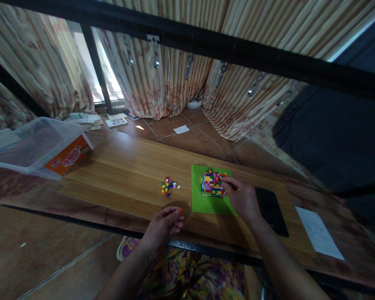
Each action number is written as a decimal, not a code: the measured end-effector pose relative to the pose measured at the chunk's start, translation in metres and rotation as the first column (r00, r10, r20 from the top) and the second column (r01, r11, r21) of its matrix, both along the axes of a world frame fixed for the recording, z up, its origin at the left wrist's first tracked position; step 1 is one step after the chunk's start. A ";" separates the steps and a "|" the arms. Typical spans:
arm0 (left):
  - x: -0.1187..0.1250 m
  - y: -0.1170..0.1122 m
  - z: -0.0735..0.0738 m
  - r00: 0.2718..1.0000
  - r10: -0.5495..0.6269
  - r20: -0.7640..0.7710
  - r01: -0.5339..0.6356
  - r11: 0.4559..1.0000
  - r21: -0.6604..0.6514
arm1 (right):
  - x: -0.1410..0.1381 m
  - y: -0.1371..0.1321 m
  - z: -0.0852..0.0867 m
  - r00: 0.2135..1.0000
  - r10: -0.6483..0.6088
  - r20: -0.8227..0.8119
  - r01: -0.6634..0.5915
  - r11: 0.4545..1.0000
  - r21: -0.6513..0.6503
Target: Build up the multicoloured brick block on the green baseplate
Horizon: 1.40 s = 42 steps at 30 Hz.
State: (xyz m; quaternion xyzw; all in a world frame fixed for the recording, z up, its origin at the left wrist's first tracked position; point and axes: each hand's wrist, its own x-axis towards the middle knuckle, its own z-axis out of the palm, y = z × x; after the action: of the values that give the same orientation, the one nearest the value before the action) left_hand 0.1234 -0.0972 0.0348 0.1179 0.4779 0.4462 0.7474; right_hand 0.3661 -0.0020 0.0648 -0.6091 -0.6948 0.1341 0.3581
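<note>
Build [211,183] sat on the green plate [196,203] on the bench [137,166], sides roughly along plate edges, long axis unclear | left hand [166,221]: fingers pinched orange brick [180,211] | right hand [242,199]: fingers met build's right side, grip could not be told | tub [25,169]: orange label [69,156], white characters, too blurred to read

Counted two hands: one left hand [164,223], one right hand [242,200]. Tallied one green plate [196,206], one block build [212,183], one loose pile of blocks [166,186] (pieces too small and crowded for a sure figure), one pinched orange block [180,211]. Also logged one black tablet [271,210], one clear tub [39,141], one wooden tabletop [121,175], one table sheet [319,232], one floor sheet [181,129]. Made out at least five metal hooks [156,61].
</note>
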 end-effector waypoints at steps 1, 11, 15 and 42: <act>0.000 0.000 0.000 1.000 -0.001 0.001 0.001 1.000 0.001 | -0.002 0.001 0.001 0.998 0.021 0.059 -0.022 1.000 0.015; -0.001 -0.001 -0.001 1.000 -0.006 0.005 0.006 1.000 0.011 | -0.007 0.007 0.002 0.888 0.133 0.439 -0.193 0.977 0.095; -0.002 -0.001 0.000 1.000 -0.015 0.006 0.015 1.000 0.012 | -0.003 0.006 -0.001 0.879 0.093 0.468 -0.164 0.980 0.112; -0.001 0.002 -0.001 1.000 -0.010 0.006 0.010 1.000 -0.019 | 0.001 -0.014 -0.011 0.741 -0.028 0.671 -0.118 0.978 0.172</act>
State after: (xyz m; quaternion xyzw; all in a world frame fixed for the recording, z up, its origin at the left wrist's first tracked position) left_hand 0.1224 -0.0953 0.0338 0.1117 0.4794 0.4383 0.7520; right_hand 0.3668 -0.0158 0.0536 -0.5597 -0.8014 -0.1564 0.1415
